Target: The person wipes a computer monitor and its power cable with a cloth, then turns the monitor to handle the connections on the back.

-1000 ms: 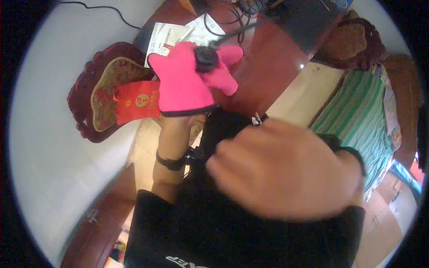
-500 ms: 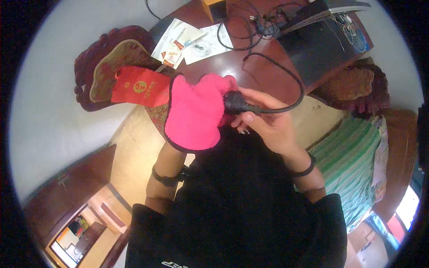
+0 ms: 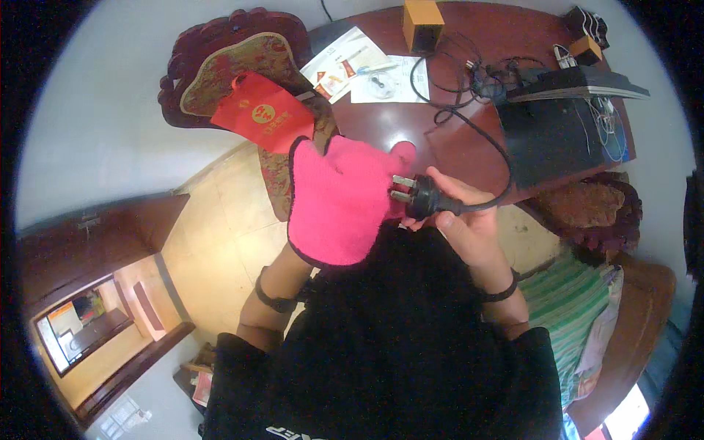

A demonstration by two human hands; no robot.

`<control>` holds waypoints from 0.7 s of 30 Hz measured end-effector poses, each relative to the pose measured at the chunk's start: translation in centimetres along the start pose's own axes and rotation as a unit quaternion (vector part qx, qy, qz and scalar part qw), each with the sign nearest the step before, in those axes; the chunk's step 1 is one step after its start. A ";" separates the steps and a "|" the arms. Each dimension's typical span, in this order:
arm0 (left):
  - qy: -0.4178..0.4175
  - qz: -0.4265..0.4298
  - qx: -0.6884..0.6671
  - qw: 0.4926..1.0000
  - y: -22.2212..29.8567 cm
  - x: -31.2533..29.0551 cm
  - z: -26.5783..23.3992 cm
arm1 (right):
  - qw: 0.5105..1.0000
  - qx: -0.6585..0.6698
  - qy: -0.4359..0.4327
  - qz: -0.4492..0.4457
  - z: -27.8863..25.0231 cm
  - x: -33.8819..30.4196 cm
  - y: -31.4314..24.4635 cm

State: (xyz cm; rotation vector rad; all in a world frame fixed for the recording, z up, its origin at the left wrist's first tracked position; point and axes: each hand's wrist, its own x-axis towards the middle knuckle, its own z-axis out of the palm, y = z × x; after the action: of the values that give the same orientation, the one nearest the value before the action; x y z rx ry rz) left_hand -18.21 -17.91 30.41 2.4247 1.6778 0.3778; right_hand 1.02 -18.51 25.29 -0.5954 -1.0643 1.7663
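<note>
A bright pink cloth [image 3: 339,202] with dark edging covers my left hand [image 3: 345,213] down to the wrist, hiding the fingers. Just right of it, my right hand [image 3: 473,224] is closed round the body of a black power plug [image 3: 424,198]. The plug's metal prongs point left and lie bare beside the cloth's right edge; I cannot tell whether they touch it. From the plug a black cable [image 3: 502,158] loops up over the right hand toward the table.
Beyond my hands is a dark red table [image 3: 447,139] with papers [image 3: 392,84], an orange box [image 3: 423,28], tangled cables [image 3: 484,84] and a black device [image 3: 546,139]. A red paper bag [image 3: 264,114] rests on a patterned chair [image 3: 242,62] at left. A green striped bed cover [image 3: 561,308] lies at right.
The plug's prongs, hidden at the pink cloth before, now show. Plug and right hand have moved slightly away from the cloth. The whole view has shifted and turned.
</note>
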 end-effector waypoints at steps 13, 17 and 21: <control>0.055 -0.027 -0.277 0.959 -1.8 -1.1 1.0 | 0.910 -0.348 -0.053 -0.219 0.9 1.9 0.0; 0.067 0.002 -0.155 0.986 -1.0 -0.9 -0.2 | 0.915 -0.333 -0.094 -0.208 0.1 1.7 -0.2; -0.046 0.087 -0.028 0.995 -2.3 -0.3 0.4 | 0.933 -0.311 -0.109 -0.145 0.0 2.4 -0.8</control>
State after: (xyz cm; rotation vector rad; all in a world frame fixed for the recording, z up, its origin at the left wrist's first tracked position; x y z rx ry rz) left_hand -20.22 -17.36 29.40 2.5130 1.4062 0.3265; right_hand 0.39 -16.25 26.16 -0.5835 -1.7970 1.2396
